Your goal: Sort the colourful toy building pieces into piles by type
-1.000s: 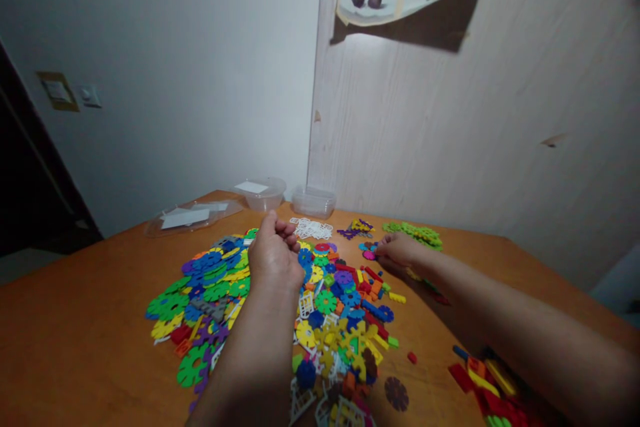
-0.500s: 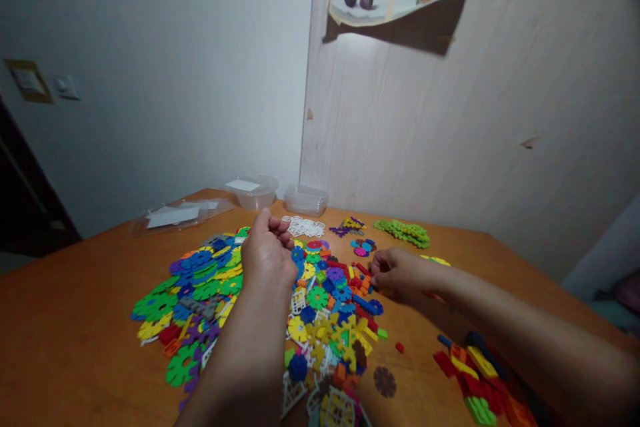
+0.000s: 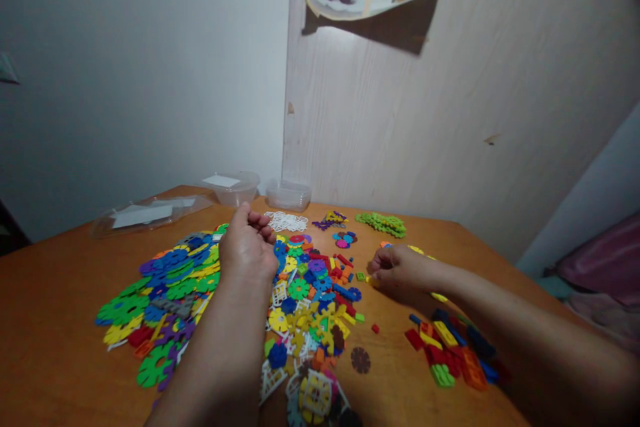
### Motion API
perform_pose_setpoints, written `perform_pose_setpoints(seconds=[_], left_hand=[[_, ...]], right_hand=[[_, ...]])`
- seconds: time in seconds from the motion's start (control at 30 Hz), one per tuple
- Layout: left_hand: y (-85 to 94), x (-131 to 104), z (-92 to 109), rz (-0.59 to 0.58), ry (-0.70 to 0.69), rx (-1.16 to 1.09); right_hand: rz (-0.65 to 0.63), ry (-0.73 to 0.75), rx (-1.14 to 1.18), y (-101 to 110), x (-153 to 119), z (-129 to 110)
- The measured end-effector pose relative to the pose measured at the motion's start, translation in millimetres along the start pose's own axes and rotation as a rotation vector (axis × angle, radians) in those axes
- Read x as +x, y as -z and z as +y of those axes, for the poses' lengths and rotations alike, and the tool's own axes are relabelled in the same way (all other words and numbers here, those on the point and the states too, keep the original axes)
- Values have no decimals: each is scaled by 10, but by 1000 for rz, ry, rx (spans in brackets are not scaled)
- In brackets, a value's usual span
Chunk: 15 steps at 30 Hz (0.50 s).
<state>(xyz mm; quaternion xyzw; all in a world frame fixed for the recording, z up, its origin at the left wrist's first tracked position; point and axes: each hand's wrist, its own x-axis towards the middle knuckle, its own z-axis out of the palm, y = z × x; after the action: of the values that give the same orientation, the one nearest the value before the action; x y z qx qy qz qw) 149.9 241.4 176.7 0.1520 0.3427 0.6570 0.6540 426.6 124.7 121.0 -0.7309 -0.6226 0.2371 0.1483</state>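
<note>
My left hand [image 3: 249, 243] hovers palm up over the heap, fingers loosely bent and apart, with nothing seen in it. Beneath and around it spreads a mixed heap of plastic pieces: green notched discs [image 3: 120, 307], blue discs [image 3: 175, 259], yellow puzzle-like pieces [image 3: 313, 327] and white lattice pieces [image 3: 273, 380]. At the heap's right edge my right hand [image 3: 395, 268] has its fingers curled together, knuckles up. A small yellow piece [image 3: 369, 279] shows at its fingertips, beside a small lime brick [image 3: 361, 276]. Whatever lies inside the fingers is hidden.
A pile of building bricks [image 3: 453, 347] lies under my right forearm. Farther back are white pieces [image 3: 286, 221], purple and yellow pieces [image 3: 331, 219], small discs [image 3: 345, 239] and lime pieces [image 3: 383, 224]. Clear tubs [image 3: 289, 195] and a plastic bag [image 3: 150, 213] stand along the wall.
The view has turned right, so everything sits farther left. My right hand has drawn away from the red and orange pieces, and a lime brick and yellow piece now show by its fingertips.
</note>
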Motion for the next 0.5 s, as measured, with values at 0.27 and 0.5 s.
perform_pose_setpoints(seconds=[0.27,0.5], left_hand=[[8,10,26,1,-13,8],[0,15,46,3,-10,11]], right_hand=[[27,60,-245,-110,-3,-377],[-43,10,-92,178,-280,-59]])
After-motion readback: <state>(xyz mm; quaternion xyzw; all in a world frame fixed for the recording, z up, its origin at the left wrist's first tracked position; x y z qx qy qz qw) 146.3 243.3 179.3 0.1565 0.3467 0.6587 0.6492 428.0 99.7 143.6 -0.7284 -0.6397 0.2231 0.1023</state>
